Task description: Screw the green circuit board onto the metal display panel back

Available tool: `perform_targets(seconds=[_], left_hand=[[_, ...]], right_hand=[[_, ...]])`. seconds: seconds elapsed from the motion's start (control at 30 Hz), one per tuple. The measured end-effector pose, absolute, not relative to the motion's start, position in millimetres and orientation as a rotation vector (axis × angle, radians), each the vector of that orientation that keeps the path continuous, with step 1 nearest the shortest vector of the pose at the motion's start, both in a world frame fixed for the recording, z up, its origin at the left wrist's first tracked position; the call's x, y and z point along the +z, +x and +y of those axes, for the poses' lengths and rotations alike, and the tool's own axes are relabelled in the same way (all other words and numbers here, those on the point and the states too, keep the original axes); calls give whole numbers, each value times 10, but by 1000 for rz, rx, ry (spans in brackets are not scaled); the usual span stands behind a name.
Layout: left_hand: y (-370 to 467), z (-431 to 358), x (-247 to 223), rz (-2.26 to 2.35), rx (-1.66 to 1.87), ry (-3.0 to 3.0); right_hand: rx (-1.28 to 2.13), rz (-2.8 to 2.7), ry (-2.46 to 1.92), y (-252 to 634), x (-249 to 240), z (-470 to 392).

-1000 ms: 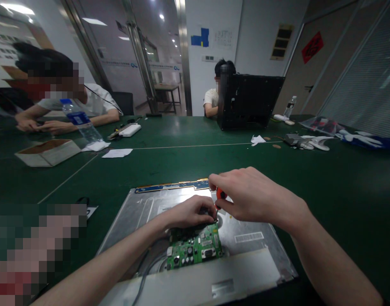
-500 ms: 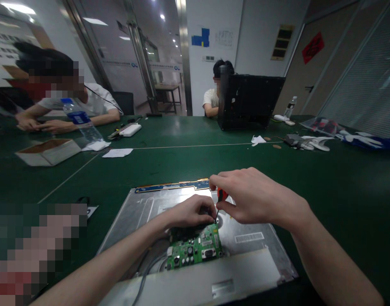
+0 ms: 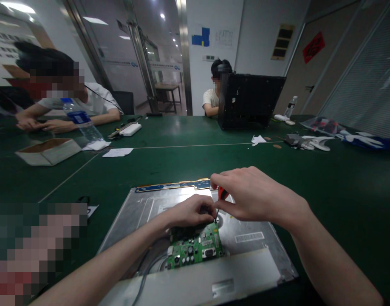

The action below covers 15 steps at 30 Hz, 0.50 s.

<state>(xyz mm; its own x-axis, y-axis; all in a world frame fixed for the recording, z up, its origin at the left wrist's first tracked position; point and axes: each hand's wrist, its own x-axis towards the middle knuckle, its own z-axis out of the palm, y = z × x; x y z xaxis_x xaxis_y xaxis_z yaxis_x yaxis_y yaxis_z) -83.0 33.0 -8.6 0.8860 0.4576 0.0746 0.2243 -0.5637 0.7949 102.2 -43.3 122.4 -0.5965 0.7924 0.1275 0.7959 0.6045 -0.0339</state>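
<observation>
My right hand [image 3: 255, 191] grips a red and black screwdriver [image 3: 223, 194] from above. The thin shaft points down to the far right corner of a green circuit board [image 3: 195, 246]. Curled in close to the tip, my left hand [image 3: 193, 210] has its thumb and forefinger pinched; whatever lies between them is hidden. It covers the board's far left part. The board sits on a silver metal panel [image 3: 252, 227] lying on the table. A narrow blue circuit strip [image 3: 172, 185] runs along the panel's far edge.
A grey cable [image 3: 144, 278] leaves the board's left side. Across the green table [image 3: 182, 161] stand an open box [image 3: 48, 154], a water bottle [image 3: 83, 123] and a large black case [image 3: 252, 102]. Two people sit beyond. Gloves [image 3: 316, 142] lie at right.
The screwdriver handle has turned slightly in my right hand, and those fingers have shifted a little. My left hand and the board stay put.
</observation>
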Motion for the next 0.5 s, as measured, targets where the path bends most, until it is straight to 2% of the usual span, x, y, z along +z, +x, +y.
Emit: perform_targets(seconds=[0.17, 0.5], left_hand=[[-830, 339, -113, 494, 339, 2186], [-835, 318, -84, 486, 317, 2177]], right_hand=[[8, -2711, -1292, 1022, 1243, -462], [-110, -2698, -1398, 1006, 1230, -413]])
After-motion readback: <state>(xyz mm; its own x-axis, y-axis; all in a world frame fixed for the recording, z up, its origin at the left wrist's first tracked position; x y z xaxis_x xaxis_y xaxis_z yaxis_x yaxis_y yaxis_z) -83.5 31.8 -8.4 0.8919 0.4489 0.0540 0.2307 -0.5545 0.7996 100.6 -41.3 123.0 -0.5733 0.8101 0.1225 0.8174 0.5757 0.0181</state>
